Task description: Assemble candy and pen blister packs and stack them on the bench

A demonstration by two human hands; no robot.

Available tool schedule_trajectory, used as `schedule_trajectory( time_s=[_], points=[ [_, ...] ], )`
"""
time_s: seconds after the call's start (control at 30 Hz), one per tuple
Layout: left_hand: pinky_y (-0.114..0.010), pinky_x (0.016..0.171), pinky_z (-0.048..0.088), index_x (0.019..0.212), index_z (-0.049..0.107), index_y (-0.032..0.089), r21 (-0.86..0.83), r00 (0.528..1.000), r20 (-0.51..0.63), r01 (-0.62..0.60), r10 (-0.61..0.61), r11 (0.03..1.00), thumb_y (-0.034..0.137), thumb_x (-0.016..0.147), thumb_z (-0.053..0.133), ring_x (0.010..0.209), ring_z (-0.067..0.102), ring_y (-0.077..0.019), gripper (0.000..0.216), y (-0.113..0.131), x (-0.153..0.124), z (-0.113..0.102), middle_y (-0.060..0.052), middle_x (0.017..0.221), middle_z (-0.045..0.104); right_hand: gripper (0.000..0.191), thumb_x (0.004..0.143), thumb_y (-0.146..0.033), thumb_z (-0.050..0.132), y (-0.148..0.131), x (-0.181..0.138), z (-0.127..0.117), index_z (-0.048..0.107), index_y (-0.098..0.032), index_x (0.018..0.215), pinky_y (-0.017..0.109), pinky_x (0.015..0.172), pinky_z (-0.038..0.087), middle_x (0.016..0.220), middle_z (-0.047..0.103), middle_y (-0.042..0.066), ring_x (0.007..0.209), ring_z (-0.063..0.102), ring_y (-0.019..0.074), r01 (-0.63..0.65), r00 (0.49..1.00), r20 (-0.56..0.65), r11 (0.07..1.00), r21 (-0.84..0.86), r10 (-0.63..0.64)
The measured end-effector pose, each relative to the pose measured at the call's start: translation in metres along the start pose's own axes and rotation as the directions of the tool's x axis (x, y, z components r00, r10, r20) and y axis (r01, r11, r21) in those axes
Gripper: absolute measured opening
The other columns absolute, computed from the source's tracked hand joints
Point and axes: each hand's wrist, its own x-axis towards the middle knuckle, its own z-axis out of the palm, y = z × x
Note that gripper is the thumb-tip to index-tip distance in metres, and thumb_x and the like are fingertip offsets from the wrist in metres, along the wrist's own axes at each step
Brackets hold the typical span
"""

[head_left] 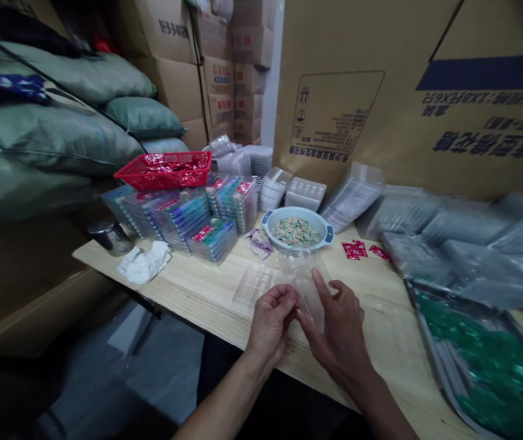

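Note:
My left hand (pixel 273 321) is closed in a pinch at the near left edge of a clear plastic tray (pixel 306 282). On the tray's right side is my right hand (pixel 341 318), its index finger stretched along the plastic and its thumb reaching toward the left fingertips. A second clear tray with compartments (pixel 255 284) lies flat just left of the first one. Beyond the hands stands a pale blue oval basin (pixel 268 231) with many small printed pieces (pixel 295 231) in it.
Filled clear boxes (pixel 176 217) are stacked at left, under a red basket (pixel 163 181). White tissue (pixel 144 261) and a metal tin (pixel 109 237) lie near the left edge. Red packets (pixel 354 249) sit at right, beside a metal tray (pixel 430 351) of green packets. Empty clear trays (pixel 353 192) line the back.

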Motion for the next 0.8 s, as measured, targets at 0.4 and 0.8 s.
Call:
schedule_trajectory(
  time_s=[0.4,0.8],
  points=[
    [-0.021,0.057,0.047,0.136,0.042,0.022,0.447,0.899,-0.223,-0.249,0.377,0.859,0.038,0.072,0.083,0.060,0.058,-0.0087,0.078,0.042,-0.008,-0.079,0.004,0.086,0.063,0.073,0.098,-0.037,0.046,-0.024,-0.030,0.001,0.013,-0.027,0.163,0.062,0.104,0.039,0.166,0.013,0.020,0.147,0.028,0.0417,0.222,0.948,0.209,0.970,0.097,-0.238],
    [-0.035,0.078,0.052,0.121,0.066,0.012,0.993,0.926,-0.078,0.106,0.368,-0.056,0.030,0.080,0.062,0.082,0.064,-0.0216,0.045,0.119,0.057,-0.203,-0.008,0.095,0.065,0.059,0.091,-0.016,0.051,-0.006,-0.038,0.041,0.048,-0.024,0.150,0.060,0.109,0.035,0.159,0.036,0.020,0.148,0.030,0.0408,0.293,0.887,0.356,0.955,0.056,-0.293]
  ],
)
